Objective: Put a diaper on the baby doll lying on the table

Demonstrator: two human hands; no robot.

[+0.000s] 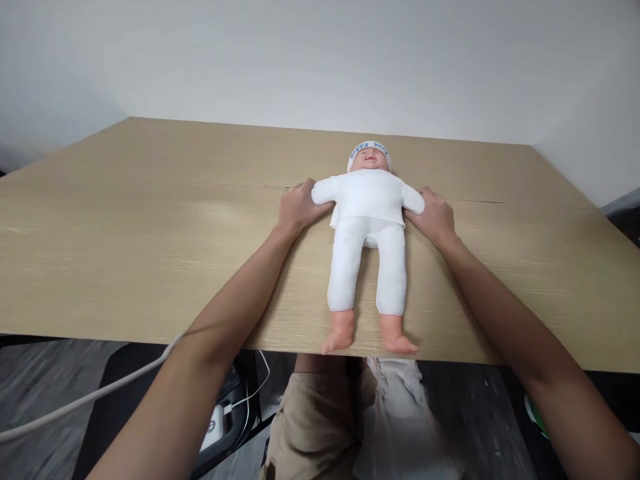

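Observation:
A baby doll [367,230] in a white suit and a white cap with blue letters lies on its back on the wooden table [150,220], head away from me, bare feet at the near edge. My left hand [296,207] is closed round the end of the doll's left-side sleeve. My right hand [436,215] is closed round the end of the other sleeve. Both sleeves are held out to the sides, and the doll's own hands are hidden in my grip.
A white wall rises behind the table. Under the near edge I see my lap in beige shorts [310,427], a white cable [90,397] and a white charger [214,427] on a dark seat.

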